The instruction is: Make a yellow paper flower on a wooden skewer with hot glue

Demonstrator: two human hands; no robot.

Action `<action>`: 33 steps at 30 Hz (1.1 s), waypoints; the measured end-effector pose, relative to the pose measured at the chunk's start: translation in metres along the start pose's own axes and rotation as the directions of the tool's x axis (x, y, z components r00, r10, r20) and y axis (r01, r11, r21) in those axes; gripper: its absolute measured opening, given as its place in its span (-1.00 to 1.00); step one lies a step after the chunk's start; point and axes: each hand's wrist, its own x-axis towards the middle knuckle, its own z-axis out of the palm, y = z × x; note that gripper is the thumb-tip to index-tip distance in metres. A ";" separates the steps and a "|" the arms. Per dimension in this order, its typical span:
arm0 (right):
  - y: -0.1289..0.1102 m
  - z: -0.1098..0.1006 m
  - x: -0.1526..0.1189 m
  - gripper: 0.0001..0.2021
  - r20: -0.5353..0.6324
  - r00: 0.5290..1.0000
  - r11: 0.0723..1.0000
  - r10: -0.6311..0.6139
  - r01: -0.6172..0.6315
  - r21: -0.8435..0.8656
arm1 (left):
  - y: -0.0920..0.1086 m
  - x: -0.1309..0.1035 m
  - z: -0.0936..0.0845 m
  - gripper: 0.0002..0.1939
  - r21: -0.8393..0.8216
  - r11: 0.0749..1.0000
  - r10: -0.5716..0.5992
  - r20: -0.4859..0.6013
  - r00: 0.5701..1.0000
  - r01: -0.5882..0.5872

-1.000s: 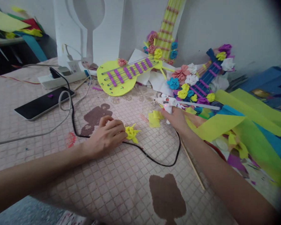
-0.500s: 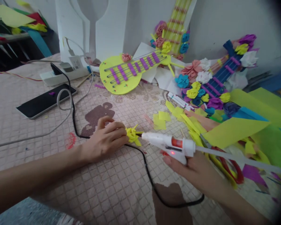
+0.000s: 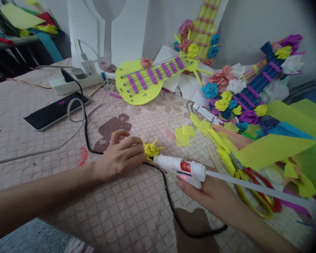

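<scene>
My left hand (image 3: 123,154) rests near the middle of the tablecloth, its fingers closed on a spiky yellow paper flower (image 3: 152,149). Part of the flower is hidden behind those fingertips. In my right hand (image 3: 210,193) is a white hot glue gun (image 3: 171,164) with a red light lit on its side. Its nozzle points left and meets the lower edge of the flower; whether it touches I cannot tell. A long clear glue stick (image 3: 242,181) sticks out of the gun's back end. The black cord (image 3: 168,196) curves across the cloth beneath both hands.
A yellow paper guitar (image 3: 139,82) lies behind the hands, a flower-covered blue guitar (image 3: 255,86) to its right. Red-handled scissors (image 3: 260,186) and yellow paper sheets (image 3: 274,151) crowd the right side. At left are a black phone (image 3: 56,110) and a white power strip (image 3: 73,84).
The glue gun has shifted left and slightly down, its nozzle now at the flower's lower edge. My left hand keeps its hold. The view has turned slightly.
</scene>
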 end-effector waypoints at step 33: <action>0.005 0.001 0.004 -0.74 0.002 0.997 0.993 -0.073 0.073 -0.090 | 0.002 0.002 -0.001 -0.77 0.008 1.000 -0.009 0.009 1.000 0.009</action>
